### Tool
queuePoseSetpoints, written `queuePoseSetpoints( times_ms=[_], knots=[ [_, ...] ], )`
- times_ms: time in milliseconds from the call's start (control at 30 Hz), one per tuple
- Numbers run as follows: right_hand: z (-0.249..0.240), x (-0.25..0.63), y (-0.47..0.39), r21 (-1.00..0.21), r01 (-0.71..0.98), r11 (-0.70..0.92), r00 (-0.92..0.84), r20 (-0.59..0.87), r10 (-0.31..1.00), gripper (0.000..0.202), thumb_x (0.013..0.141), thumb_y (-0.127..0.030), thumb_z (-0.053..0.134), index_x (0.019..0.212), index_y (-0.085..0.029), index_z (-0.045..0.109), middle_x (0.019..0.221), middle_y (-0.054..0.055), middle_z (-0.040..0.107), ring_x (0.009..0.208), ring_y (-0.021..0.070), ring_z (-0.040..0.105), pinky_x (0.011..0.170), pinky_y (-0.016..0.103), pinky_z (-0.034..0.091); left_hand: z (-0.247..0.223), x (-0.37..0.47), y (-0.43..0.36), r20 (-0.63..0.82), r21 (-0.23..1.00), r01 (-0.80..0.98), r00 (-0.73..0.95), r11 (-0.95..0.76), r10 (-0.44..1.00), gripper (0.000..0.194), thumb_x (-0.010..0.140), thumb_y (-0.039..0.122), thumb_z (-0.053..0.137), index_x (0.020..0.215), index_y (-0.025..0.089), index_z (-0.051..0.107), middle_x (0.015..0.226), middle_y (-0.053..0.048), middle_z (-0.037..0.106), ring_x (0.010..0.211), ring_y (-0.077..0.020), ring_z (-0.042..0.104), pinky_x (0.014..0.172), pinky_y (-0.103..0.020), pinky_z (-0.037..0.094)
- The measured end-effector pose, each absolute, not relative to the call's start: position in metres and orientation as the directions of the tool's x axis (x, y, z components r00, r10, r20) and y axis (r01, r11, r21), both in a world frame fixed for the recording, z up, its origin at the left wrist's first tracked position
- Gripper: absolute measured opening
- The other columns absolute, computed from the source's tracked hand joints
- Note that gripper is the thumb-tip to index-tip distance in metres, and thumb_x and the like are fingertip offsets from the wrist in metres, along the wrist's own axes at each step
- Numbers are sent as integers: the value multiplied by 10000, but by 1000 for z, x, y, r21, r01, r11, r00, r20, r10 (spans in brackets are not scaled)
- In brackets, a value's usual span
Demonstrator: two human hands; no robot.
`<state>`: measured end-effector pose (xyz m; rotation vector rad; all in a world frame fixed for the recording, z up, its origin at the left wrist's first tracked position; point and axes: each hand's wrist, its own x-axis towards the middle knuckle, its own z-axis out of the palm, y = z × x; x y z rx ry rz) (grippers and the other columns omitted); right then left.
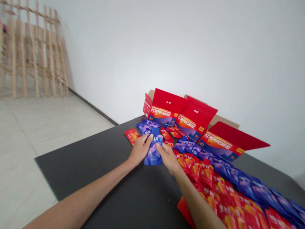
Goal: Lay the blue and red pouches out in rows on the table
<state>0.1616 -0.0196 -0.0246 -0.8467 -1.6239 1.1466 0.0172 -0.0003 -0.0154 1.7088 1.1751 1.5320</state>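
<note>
A blue-purple drink pouch point(153, 154) is held upright between my two hands, above the dark table. My left hand point(140, 147) pinches its left edge with the thumb on the front, and my right hand point(168, 156) grips its right edge in the same way. Whether more pouches lie behind it, I cannot tell. Just beyond my left hand rest a red pouch point(132, 136) and several blue pouches point(144, 128). Right of my right hand spread rows of red pouches point(206, 175) and blue pouches point(220, 168), overlapping each other.
Three red cartons with raised flaps, a left one point(164, 111), a middle one point(190, 122) and a right one point(218, 143), stand along the table's back by the white wall point(181, 47). The black tabletop point(95, 159) ends at left above a tiled floor point(59, 117). Wooden frames point(33, 54) lean far left.
</note>
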Motion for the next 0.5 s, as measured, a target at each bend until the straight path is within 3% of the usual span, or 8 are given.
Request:
queuePoseSetpoints(
  times_ms=[200, 400, 500],
  knots=[
    [-14, 159, -23, -881, 107, 462, -202, 435, 877, 421, 930, -520, 483, 762, -134, 499, 706, 3, 438, 610, 111, 387, 544, 179, 325, -15, 17, 2, 476, 866, 198, -41, -460, 878, 420, 869, 490, 415, 623, 167, 520, 583, 48, 507, 569, -93, 447, 549, -190, 333],
    [6, 184, -30, -901, 84, 425, -162, 408, 898, 413, 909, -514, 516, 755, -131, 497, 678, -5, 421, 578, 101, 368, 529, 177, 327, -11, 17, -5, 383, 922, 40, 45, -385, 923, 400, 877, 500, 385, 658, 185, 499, 451, 81, 402, 415, -67, 375, 450, -171, 279],
    [24, 218, -41, -918, 69, 390, -62, 387, 920, 392, 873, -523, 571, 804, -139, 526, 689, -6, 457, 580, 109, 417, 527, 175, 369, -9, 19, -9, 365, 929, 11, 145, -371, 920, 340, 863, 495, 416, 786, 189, 544, 507, 75, 469, 415, -61, 411, 439, -157, 299]
  ],
)
